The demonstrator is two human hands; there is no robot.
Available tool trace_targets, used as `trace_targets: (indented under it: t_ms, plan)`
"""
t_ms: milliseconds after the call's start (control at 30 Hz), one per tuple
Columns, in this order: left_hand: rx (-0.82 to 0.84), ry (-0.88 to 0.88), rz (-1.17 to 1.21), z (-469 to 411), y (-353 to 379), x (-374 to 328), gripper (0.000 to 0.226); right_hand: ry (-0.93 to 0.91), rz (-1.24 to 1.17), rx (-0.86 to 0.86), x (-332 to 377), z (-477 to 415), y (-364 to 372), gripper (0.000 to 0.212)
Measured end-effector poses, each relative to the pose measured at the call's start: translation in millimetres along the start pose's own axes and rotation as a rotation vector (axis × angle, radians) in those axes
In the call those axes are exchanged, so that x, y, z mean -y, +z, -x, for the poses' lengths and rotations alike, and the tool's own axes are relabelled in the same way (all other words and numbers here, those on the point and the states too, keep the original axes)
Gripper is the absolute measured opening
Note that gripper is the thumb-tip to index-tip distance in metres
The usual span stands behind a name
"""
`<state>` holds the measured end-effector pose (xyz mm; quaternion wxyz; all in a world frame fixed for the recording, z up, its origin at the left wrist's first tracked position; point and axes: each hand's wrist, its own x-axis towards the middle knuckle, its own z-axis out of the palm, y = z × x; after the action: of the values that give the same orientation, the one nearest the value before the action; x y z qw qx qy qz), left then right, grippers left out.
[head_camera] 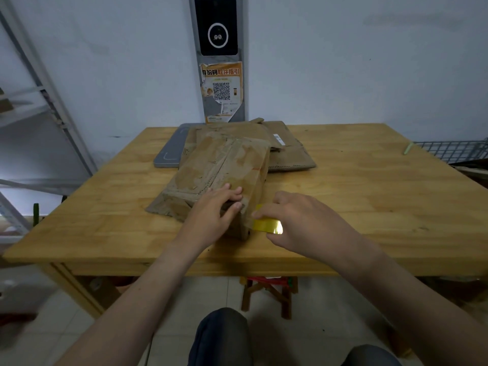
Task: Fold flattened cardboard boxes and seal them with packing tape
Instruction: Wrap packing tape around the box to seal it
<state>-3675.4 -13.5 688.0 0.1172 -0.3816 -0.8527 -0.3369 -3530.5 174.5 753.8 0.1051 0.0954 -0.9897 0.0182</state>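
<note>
Nearest, below the box, are the person's knees (221, 336) over a pale tiled floor (184, 299), with a small wooden stool (266, 291) beneath the worktop (369, 207), a pale wood surface. The worn brown box (224, 165) stands folded near the worktop's front edge, old tape marks across its top. The left grip (214, 215) presses on the box's near corner, fingers flat on top and thumb against the end face. The right grip (298, 223), just right of the box, pinches a shiny yellow strip of tape (266, 225) that touches the box's near right corner. Behind the box lies flattened cardboard (287, 154), partly over a grey slab (171, 151). Far right of the box are a green pen (408, 148) and a wire basket (454, 151); far left stands a metal shelf (39, 75). Beyond the box, the white wall (343, 62) carries a dark panel (215, 25) above a torn orange poster (221, 91).
</note>
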Motion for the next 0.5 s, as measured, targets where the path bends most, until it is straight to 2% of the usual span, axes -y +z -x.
trace_targets:
  t_ms: [300, 500]
  plan:
    - [-0.027, -0.008, -0.004, -1.6, 4.2, 0.6, 0.031, 0.071, 0.004, 0.029, -21.6, -17.1, 12.8, 0.045]
    - [-0.056, -0.007, 0.002, -1.6, 7.7, 0.4, 0.036, 0.05, -0.037, 0.015, -26.3, -33.0, 27.4, 0.04]
